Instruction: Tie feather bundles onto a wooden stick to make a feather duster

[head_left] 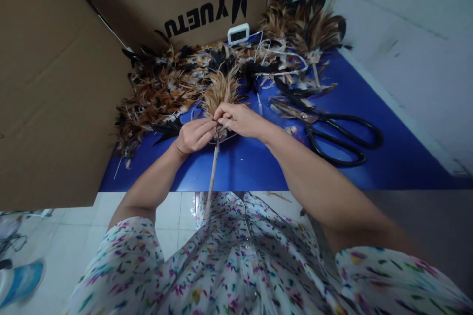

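A feather duster with light brown feathers and dark tips lies at the middle of the blue table. Its thin stick points toward my body, past the table's front edge. My left hand is closed at the left of the feather base, fingertips pinched together. From the right, my right hand pinches at the same base, its fingers meeting the left ones. A pale quill or strand shows by the fingertips; what exactly they press is partly hidden. Large black-handled scissors lie to the right, blades partly under feathers.
Loose brown and black feathers cover the back and left of the blue table. A feather bundle stands at the back right near a white cable. Cardboard boxes wall the left and back; a small white digital display sits behind.
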A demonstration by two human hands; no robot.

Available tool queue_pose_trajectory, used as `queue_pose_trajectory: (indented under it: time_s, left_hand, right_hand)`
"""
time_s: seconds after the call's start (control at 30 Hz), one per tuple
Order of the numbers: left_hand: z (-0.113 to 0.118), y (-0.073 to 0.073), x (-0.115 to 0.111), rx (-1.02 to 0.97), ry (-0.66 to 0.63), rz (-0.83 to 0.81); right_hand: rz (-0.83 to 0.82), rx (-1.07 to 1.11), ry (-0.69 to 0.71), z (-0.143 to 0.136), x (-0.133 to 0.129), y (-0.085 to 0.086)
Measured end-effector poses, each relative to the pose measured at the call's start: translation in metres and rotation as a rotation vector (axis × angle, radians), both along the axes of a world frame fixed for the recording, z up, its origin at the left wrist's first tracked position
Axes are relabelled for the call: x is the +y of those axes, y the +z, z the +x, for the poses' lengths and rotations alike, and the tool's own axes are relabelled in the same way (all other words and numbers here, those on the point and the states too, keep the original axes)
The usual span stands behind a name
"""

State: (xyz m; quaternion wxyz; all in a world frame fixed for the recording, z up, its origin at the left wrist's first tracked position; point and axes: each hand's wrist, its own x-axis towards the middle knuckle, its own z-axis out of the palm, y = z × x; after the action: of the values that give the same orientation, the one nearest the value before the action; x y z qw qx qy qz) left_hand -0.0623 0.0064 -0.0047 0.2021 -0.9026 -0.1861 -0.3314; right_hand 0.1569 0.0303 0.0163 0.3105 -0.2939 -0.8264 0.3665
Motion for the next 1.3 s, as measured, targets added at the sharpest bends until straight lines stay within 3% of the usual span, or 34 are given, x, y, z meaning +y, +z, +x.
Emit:
queue_pose_trajectory:
  time_s: [0.13,0.27,0.43,0.57,0.73,0.9,1.03,1.2,1.3]
  left_hand:
    - [0.0,-0.001,0.0,-0.019,0.006,-0.007]
    - [0.0,-0.003,0.0,-0.087,-0.059,-0.088]
    - [0.001,-0.003,-0.001,-0.031,0.018,-0.027]
    - [0.002,-0.003,0.0,-0.055,-0.013,-0.024]
    - [0.003,-0.003,0.0,-0.087,-0.055,0.005]
    - [0.003,-0.003,0.0,-0.022,0.018,0.072]
    - [0.002,-0.005,-0.001,-0.046,0.081,-0.034]
    - [0.003,-0.006,-0.003,-0.087,0.04,-0.179]
    - [0.006,-0.004,-0.004,-0.071,0.027,-0.134]
  right_hand:
    - [-0.057,-0.022,0.017,0.0,0.001,0.0]
    - [0.011,-0.089,-0.025,0.0,-0.001,0.003]
    - [0.092,-0.168,-0.051,-0.002,-0.002,0.001]
    - [0.101,-0.167,-0.084,-0.004,-0.003,-0.001]
    - [-0.008,-0.065,-0.063,-0.003,-0.003,0.0]
    - [-0.112,0.022,0.02,-0.003,0.001,-0.003]
    - [-0.164,0.041,0.053,-0.002,0.005,-0.006]
    - [-0.159,-0.028,0.043,-0.001,0.008,-0.009]
    - [-0.107,-0.089,-0.001,-0.001,0.006,-0.006]
